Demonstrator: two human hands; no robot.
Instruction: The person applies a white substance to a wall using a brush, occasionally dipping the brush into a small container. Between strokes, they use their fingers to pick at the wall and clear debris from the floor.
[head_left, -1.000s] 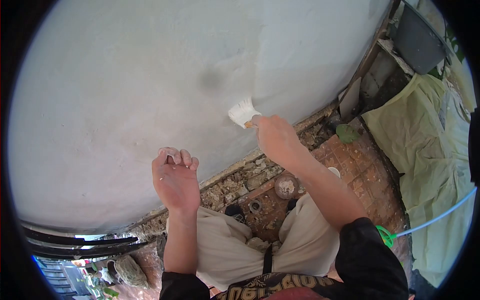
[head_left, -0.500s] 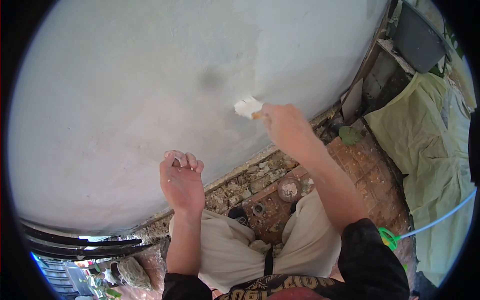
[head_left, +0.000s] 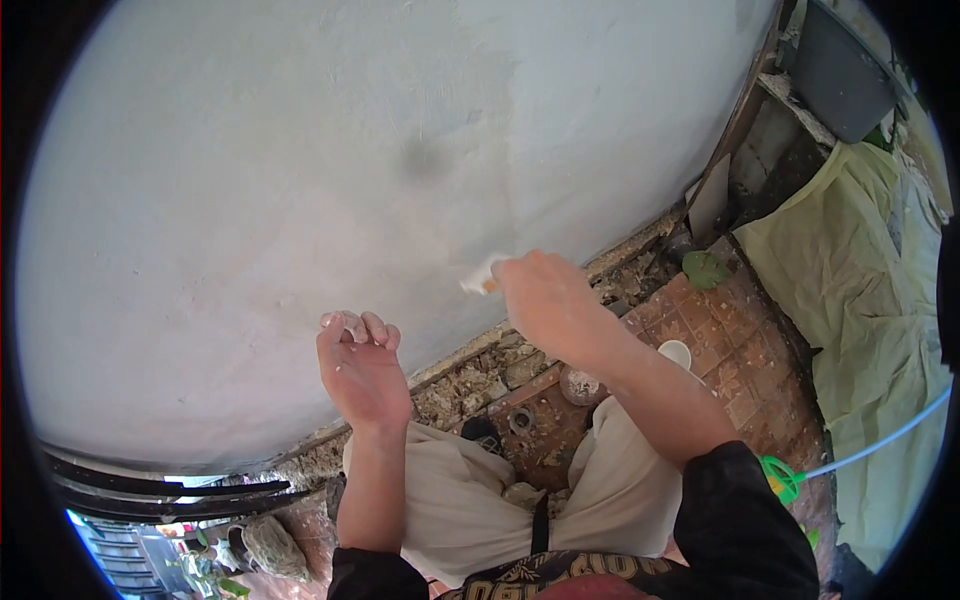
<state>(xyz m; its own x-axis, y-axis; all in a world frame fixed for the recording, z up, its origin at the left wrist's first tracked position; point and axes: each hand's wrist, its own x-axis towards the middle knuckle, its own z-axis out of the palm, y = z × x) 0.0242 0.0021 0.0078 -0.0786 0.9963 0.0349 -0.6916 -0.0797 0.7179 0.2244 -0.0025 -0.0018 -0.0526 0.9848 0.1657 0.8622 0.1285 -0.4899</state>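
Observation:
My right hand (head_left: 545, 300) is closed around a paintbrush (head_left: 480, 277) with pale bristles and an orange-brown handle. The bristles, smeared by motion, overlap the lower part of the white wall (head_left: 300, 180). To the left, my left hand (head_left: 362, 365) is held up near the wall with its palm showing. Its fingers are loosely curled and slightly apart, nothing is in the palm, and white paint coats the fingertips.
A white cup (head_left: 675, 353) and a speckled round container (head_left: 579, 386) stand on the tiled floor (head_left: 735, 375). Broken rubble (head_left: 460, 392) lines the wall's foot. On the right are a pale green sheet (head_left: 860, 310), a grey tub (head_left: 842, 75) and a green-ended blue tube (head_left: 785, 480).
My right hand and the paintbrush have moved down and slightly left along the wall. The white cup behind my forearm now shows. My left hand has shifted only slightly.

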